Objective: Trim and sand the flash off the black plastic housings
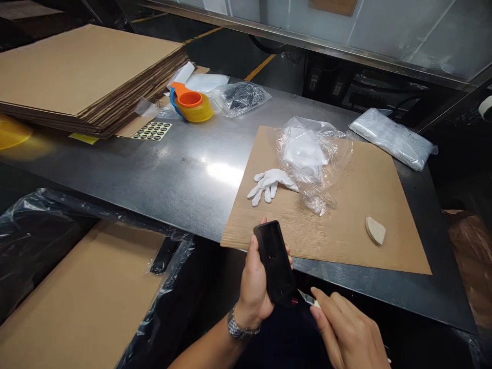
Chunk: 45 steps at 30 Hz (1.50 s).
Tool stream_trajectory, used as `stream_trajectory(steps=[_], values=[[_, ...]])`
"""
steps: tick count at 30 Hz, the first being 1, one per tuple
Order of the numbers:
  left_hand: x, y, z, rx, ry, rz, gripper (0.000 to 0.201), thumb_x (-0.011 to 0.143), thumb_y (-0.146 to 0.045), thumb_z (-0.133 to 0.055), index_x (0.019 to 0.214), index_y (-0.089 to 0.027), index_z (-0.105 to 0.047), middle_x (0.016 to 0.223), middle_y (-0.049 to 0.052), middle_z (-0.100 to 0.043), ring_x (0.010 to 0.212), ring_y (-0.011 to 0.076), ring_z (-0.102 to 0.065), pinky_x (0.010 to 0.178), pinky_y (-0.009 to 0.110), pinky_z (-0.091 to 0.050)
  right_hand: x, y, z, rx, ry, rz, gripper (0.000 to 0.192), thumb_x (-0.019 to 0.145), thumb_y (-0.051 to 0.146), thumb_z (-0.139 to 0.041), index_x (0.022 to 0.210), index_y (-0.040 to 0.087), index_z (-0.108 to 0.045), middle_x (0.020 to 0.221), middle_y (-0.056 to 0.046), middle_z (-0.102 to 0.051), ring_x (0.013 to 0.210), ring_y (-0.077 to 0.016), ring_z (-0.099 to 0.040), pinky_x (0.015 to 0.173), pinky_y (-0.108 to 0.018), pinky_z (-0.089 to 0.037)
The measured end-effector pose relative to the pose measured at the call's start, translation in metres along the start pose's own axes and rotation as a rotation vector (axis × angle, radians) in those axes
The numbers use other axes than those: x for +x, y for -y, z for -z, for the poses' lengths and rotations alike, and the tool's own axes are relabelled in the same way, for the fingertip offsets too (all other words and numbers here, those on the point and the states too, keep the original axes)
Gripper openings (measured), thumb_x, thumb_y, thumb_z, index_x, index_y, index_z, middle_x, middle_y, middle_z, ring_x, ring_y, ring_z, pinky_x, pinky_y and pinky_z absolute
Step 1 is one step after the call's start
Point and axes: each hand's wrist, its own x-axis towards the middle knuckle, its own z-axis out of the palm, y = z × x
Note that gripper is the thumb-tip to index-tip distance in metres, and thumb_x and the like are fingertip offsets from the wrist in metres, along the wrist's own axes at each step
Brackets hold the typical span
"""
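Note:
My left hand point(255, 282) is wrapped round a black, hollow rectangular case point(274, 261), its open side facing up toward me. A watch sits on the left wrist. In my right hand point(349, 328) is a craft knife point(308, 299), pinched between thumb and fingers, with its pointed blade aimed at the lower right corner of the case. Whether the tip touches the case I cannot tell. Both hands are just in front of the table edge. Beyond them a white glove point(272, 183) lies on a cardboard sheet point(353, 246), partly under a clear plastic bag point(307, 154) with white contents.
A beige block point(375, 230) lies on the cardboard's right. A plastic-wrapped pack point(392, 137) sits behind it. Stacked cardboard point(88, 72), a tape dispenser point(191, 102), a sticker sheet point(152, 131) and a bagged dark item point(244, 97) occupy the metal table's left. A plastic-lined box point(84, 292) stands lower left.

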Motion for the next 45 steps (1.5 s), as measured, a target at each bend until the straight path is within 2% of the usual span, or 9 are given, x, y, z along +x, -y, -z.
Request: stream_trajectory(steps=[9,26,32,35,37,39,41,45], values=[[-0.006,0.0,-0.001,0.07,-0.007,-0.056,0.054,0.086,-0.052,-0.036,0.137,-0.033,-0.029,0.067,0.001,-0.061,0.055,0.013,-0.056,0.054,0.025,-0.048,-0.005,0.003,-0.006,-0.15,-0.009,0.093,0.031,0.093,0.027,-0.038,0.109,0.012,-0.06,0.062,0.0,-0.053,0.051,-0.0089,-0.052,0.047,-0.021,-0.038],[-0.008,0.003,0.0,0.084,-0.012,-0.112,0.057,0.086,-0.051,-0.039,0.138,-0.033,-0.027,0.067,0.001,-0.06,0.056,0.0141,-0.057,0.056,0.028,-0.05,-0.004,0.002,-0.008,-0.274,-0.019,0.121,0.032,0.094,0.029,-0.036,0.105,0.014,-0.061,0.062,0.0,-0.055,0.051,-0.0083,-0.053,0.047,-0.021,-0.034],[-0.006,0.002,0.0,0.115,-0.055,-0.082,0.057,0.085,-0.051,-0.04,0.137,-0.031,-0.031,0.068,0.001,-0.06,0.056,0.0139,-0.057,0.055,0.027,-0.051,-0.002,0.004,-0.009,-0.403,-0.067,0.15,0.033,0.094,0.029,-0.037,0.108,0.012,-0.061,0.057,0.001,-0.051,0.05,-0.0102,-0.049,0.05,-0.025,-0.032],[-0.005,-0.001,0.0,0.164,-0.046,-0.04,0.057,0.085,-0.052,-0.04,0.137,-0.03,-0.031,0.066,0.002,-0.061,0.054,0.0133,-0.056,0.052,0.026,-0.05,0.0,0.002,-0.006,-0.333,-0.083,0.181,0.032,0.094,0.027,-0.037,0.112,0.011,-0.058,0.058,0.001,-0.053,0.05,-0.0097,-0.05,0.051,-0.025,-0.032],[-0.004,-0.002,0.0,0.183,-0.028,-0.014,0.057,0.085,-0.052,-0.04,0.137,-0.031,-0.031,0.066,0.002,-0.061,0.052,0.0133,-0.056,0.05,0.025,-0.049,0.002,0.0,-0.004,-0.24,-0.081,0.162,0.03,0.095,0.025,-0.035,0.105,0.012,-0.059,0.057,0.002,-0.054,0.048,-0.0083,-0.05,0.05,-0.023,-0.032],[-0.004,-0.002,-0.001,0.193,-0.023,-0.006,0.057,0.084,-0.052,-0.041,0.136,-0.031,-0.031,0.066,0.002,-0.061,0.052,0.0134,-0.056,0.049,0.025,-0.049,0.003,-0.002,-0.004,-0.187,-0.07,0.122,0.03,0.095,0.025,-0.033,0.085,0.016,-0.06,0.052,0.004,-0.051,0.042,-0.0077,-0.046,0.046,-0.023,-0.028],[-0.004,-0.002,-0.002,0.203,-0.022,-0.007,0.057,0.084,-0.052,-0.042,0.136,-0.03,-0.031,0.066,0.002,-0.061,0.053,0.0138,-0.057,0.05,0.025,-0.049,0.005,-0.002,-0.004,-0.18,-0.038,0.097,0.034,0.095,0.026,-0.032,0.067,0.02,-0.051,0.046,0.005,-0.047,0.037,-0.0079,-0.042,0.043,-0.024,-0.024],[-0.004,-0.003,-0.003,0.213,-0.021,-0.003,0.055,0.085,-0.051,-0.04,0.136,-0.031,-0.031,0.066,0.002,-0.061,0.054,0.0141,-0.057,0.052,0.027,-0.05,0.008,0.0,-0.005,-0.198,0.008,0.1,0.035,0.096,0.028,-0.03,0.064,0.021,-0.043,0.044,0.007,-0.046,0.034,-0.0085,-0.042,0.041,-0.025,-0.02]])
